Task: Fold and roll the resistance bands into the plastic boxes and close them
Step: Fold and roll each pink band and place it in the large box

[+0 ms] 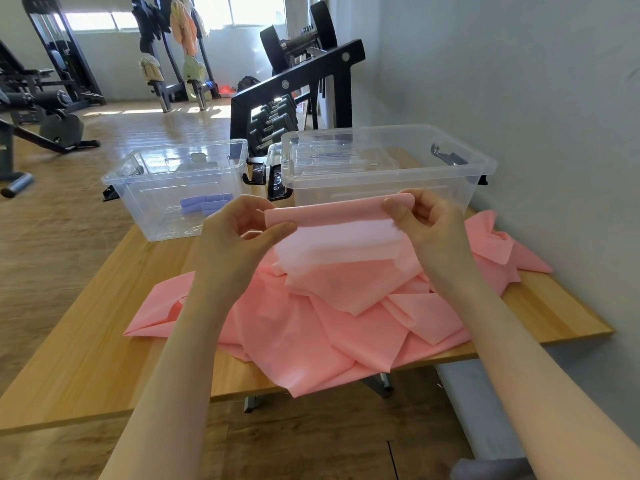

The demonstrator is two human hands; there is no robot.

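Head view. Both hands held one end of the pink resistance band (337,223) lifted above the wooden table (86,341); the left hand (239,230) pinched the folded edge at its left end between thumb and curled fingers, and the right hand (424,218) pinched the right end likewise; neither hand was spread open. The folded edge ran left to right between the two hands, so that its long axis lay crosswise to the forearms, with each hand about equally near its own end; the remaining length hung from this edge and lay crumpled in loose overlapping folds on the table below, spreading toward the wall (519,81) on the right and over the near table edge. Beyond the hands stood two clear plastic boxes: the open box (145,178) to the left, holding blue rolled bands (204,204), and the lidded box (384,161) directly behind the held edge. Judged from this layout, rolling would proceed about the crosswise axis, drawing slack up from the heap; the open box lay nearer the left hand.
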